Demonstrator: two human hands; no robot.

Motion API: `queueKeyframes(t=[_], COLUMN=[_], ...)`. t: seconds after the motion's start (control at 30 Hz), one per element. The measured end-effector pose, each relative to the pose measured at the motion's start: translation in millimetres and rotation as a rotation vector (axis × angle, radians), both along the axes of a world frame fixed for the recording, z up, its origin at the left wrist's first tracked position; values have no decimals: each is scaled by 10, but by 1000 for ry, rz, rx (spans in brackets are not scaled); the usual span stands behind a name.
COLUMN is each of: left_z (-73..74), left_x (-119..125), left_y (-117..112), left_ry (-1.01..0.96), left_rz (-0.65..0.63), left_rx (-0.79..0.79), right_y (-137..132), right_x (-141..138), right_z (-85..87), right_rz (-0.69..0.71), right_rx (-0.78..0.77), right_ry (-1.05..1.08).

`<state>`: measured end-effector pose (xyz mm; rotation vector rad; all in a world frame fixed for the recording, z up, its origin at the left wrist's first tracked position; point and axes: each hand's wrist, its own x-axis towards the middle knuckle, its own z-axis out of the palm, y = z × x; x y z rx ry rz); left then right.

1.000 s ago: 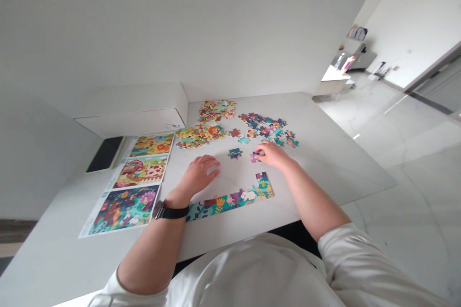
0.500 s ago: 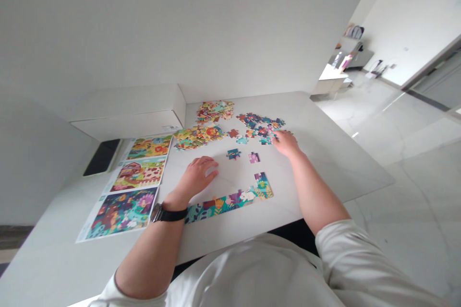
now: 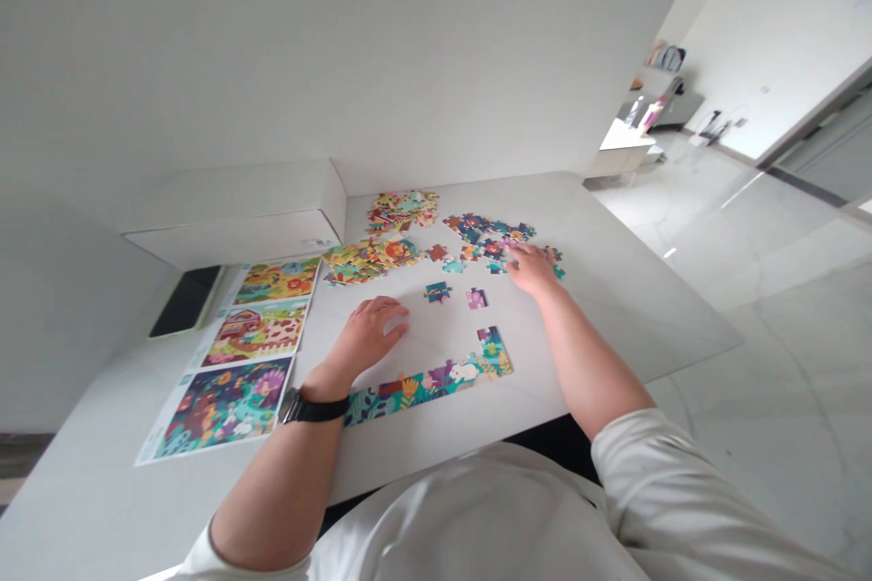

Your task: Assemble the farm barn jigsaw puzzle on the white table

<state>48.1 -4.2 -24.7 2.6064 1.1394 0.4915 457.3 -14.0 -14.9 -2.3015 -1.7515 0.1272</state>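
My left hand (image 3: 371, 333) lies on the white table with its thumb apart from its fingers, holding nothing. Below it runs a joined strip of jigsaw puzzle pieces (image 3: 426, 386), turning upward at its right end beside a white rabbit picture. My right hand (image 3: 532, 269) reaches into a pile of dark blue puzzle pieces (image 3: 473, 225); thumb and fingers are apart over the pieces, and some are hidden beneath it. Between my hands lie a loose teal piece (image 3: 437, 292) and a pink-purple piece (image 3: 476, 298).
A yellow-green pile of pieces (image 3: 368, 261) and a red-and-cream pile (image 3: 403, 209) lie further back. Picture sheets (image 3: 224, 408) are at the left, alongside a dark phone (image 3: 185, 301). A white box (image 3: 232, 231) stands against the wall.
My right hand has shifted slightly left over the dark pile, its fingers stretching further onto the pieces, uncovering some at its right. My left hand rests as before. The view has shifted a little.
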Motion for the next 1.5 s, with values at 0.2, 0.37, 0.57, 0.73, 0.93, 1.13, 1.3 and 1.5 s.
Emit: queueKeyframes(t=[0.2, 0.37, 0.57, 0.73, 0.93, 1.13, 1.3, 1.5], left_z=[-21, -26, -23, -32, 74, 274, 364, 314], left_x=[-5, -11, -6, -15, 27, 325, 766, 1341], left_y=[14, 23, 19, 24, 50, 146, 300, 477], left_ry=[-14, -6, 3, -13, -7, 46, 40, 72], left_rz=[1, -9, -5, -4, -42, -126, -142, -149], left_rx=[4, 2, 0, -3, -11, 4, 34, 34], right_y=[-44, -73, -15, 12, -18, -93, -69, -25], right_x=[54, 65, 45, 47, 29, -72, -105, -176], right_z=[14, 25, -27, -49, 6, 38, 34, -3], right_rz=[-104, -145, -188, -165, -32, 117, 227, 269], right_rx=[35, 32, 33, 52, 85, 52, 39, 66], right_ry=[-5, 2, 4, 19, 42, 78, 109, 136])
